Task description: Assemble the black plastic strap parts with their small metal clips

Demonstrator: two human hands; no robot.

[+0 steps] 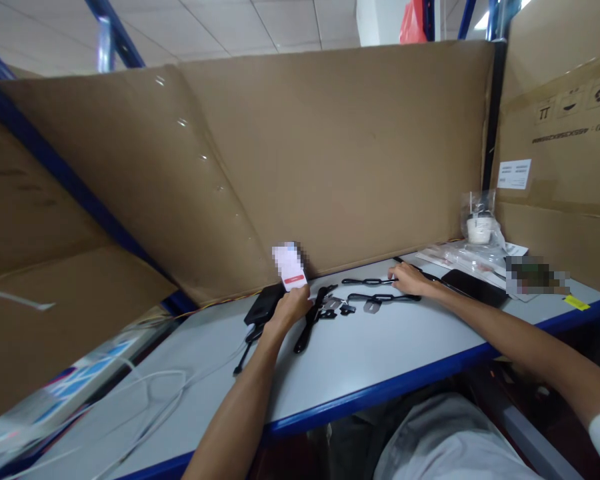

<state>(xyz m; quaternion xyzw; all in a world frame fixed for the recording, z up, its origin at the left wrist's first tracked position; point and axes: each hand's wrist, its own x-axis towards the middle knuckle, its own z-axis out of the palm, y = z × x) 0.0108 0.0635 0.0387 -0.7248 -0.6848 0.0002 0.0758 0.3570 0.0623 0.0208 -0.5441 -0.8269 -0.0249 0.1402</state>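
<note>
My left hand (294,307) is closed at the lower edge of a phone (293,273), whose lit screen is partly blurred and tilted up. Its fingertips are partly hidden. My right hand (411,279) has its fingers closed at the right end of a slim black glasses frame (365,281). Just in front lies a second black frame (385,298), with a loose dark lens (372,307) against it. Between my hands are a long black glasses-arm-like piece (307,330) and several small black parts (347,310).
A black box (264,305) with a cable stands left of my left hand. White cables (165,400) and a power strip (80,387) lie at far left. To the right are a black tablet-like slab (473,287), plastic bags (460,257) and a bagged cup (479,227). Cardboard (340,153) walls the back.
</note>
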